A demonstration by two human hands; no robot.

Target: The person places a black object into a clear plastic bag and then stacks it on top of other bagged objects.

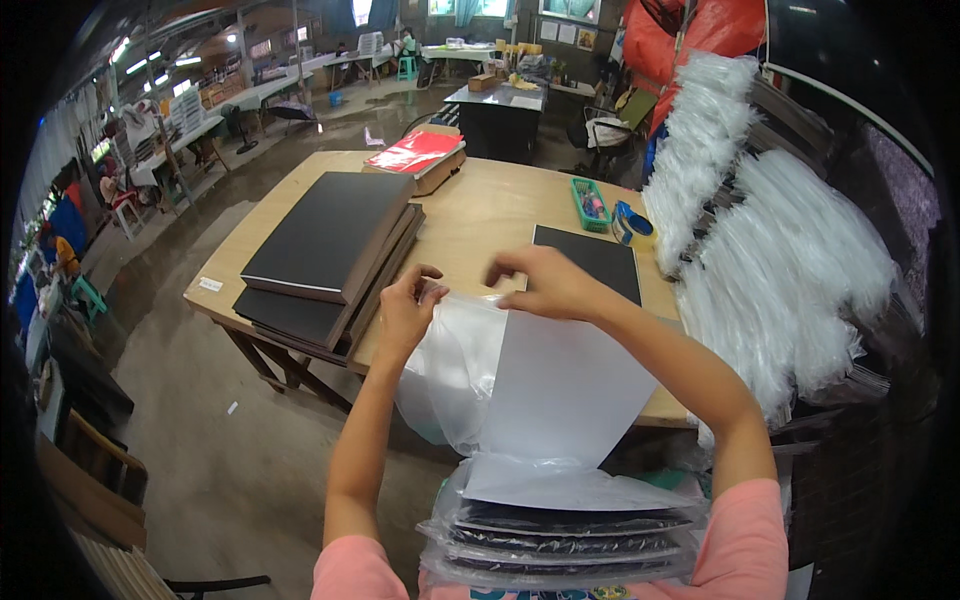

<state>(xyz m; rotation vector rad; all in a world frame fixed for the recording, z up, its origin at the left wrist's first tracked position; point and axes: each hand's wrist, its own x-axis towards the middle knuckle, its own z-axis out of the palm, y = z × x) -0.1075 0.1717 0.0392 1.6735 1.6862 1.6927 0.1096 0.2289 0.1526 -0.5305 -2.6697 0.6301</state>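
A clear plastic bag (447, 376) hangs at the table's near edge. My left hand (408, 308) pinches its upper edge between thumb and curled fingers. Beside the bag, and partly overlapped by it, stands a smooth white sheet (572, 385). My right hand (548, 284) is bent over the top of this sheet, close to the bag's edge. Motion smears its fingertips, so I cannot tell whether they grip anything. Against my body rests a pile of dark flat boards in clear plastic sleeves (575, 530).
Dark boards (325, 232) are stacked on the wooden table (480, 190) at left. Behind lies a red-topped pack (416, 153). A black board (590, 257), green basket (590, 205) and tape dispenser (632, 224) sit right. Plastic sleeves (790, 280) are heaped beyond the table's right edge.
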